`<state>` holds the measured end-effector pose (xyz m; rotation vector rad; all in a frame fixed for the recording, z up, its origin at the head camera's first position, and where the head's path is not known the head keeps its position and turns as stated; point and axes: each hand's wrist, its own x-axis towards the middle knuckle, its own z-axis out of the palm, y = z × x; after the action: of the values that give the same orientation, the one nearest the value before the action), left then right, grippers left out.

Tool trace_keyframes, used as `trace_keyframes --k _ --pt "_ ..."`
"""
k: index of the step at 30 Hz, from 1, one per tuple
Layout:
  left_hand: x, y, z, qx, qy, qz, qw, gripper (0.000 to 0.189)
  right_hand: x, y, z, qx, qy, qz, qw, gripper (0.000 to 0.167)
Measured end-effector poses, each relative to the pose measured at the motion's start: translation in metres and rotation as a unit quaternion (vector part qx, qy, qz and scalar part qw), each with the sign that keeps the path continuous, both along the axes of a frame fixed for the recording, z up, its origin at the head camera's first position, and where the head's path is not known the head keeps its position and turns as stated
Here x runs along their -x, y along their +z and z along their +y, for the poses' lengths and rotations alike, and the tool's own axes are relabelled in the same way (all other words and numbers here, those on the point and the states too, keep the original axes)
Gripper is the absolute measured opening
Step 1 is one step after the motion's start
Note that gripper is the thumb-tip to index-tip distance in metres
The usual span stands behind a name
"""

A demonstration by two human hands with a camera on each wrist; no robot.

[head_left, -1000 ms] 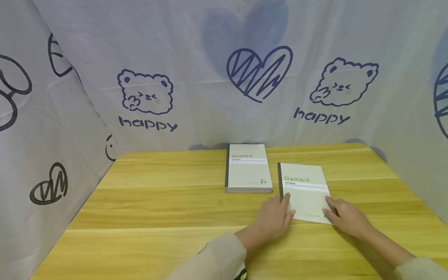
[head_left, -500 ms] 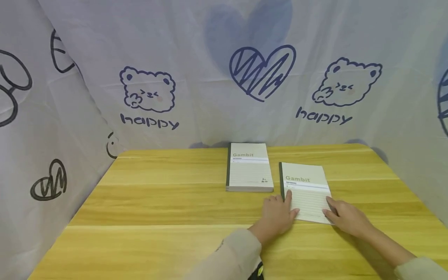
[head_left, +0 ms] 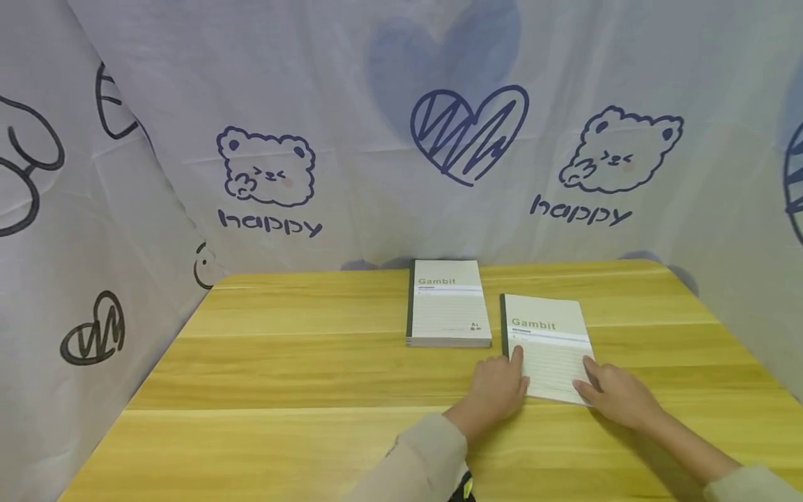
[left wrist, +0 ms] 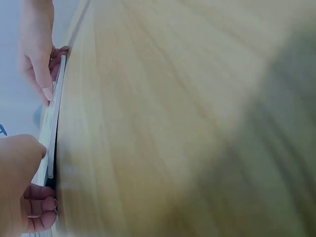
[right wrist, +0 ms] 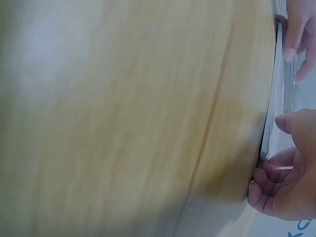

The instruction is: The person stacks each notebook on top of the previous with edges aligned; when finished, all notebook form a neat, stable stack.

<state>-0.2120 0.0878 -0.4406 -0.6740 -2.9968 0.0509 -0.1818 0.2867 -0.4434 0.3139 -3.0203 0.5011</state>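
Observation:
A pale notebook [head_left: 546, 348] with a dark spine and "Gambit" on its cover lies on the table, slightly turned. My left hand [head_left: 498, 387] holds its lower left side, thumb and index finger over the cover. At the lower right side, my right hand [head_left: 621, 394] grips the edge. The left wrist view has the notebook edge-on [left wrist: 58, 103], with the left hand's other fingers [left wrist: 42, 212] curled at the spine. In the right wrist view, the right thumb [right wrist: 284, 122] is on top and the fingers are bent by the edge.
A stack of similar notebooks [head_left: 447, 307] stands just left of the held one, near the table's back edge. The wood-grain table [head_left: 282, 369] meets a printed white curtain [head_left: 370, 209] behind it, and more cloth hangs at both sides.
The left forearm and sleeve have shifted a little to the right. Both hands stay at the notebook, which looks nearly still; the head view has moved slightly.

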Motion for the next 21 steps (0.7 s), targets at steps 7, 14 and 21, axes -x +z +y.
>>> trace_keyframes --k 7,14,21 --pt "-0.002 0.002 -0.006 -0.131 0.021 -0.053 0.9898 0.053 0.002 0.005 0.003 0.023 0.009 -0.016 0.9996 0.059" --pt "-0.003 0.003 -0.014 -0.359 0.009 -0.156 0.9203 0.042 0.006 0.011 0.012 0.065 0.018 -0.051 0.9964 0.057" --pt "-0.001 0.005 -0.016 -0.608 0.071 -0.280 0.7394 0.025 0.004 0.011 0.016 0.120 0.010 -0.035 0.9921 0.049"
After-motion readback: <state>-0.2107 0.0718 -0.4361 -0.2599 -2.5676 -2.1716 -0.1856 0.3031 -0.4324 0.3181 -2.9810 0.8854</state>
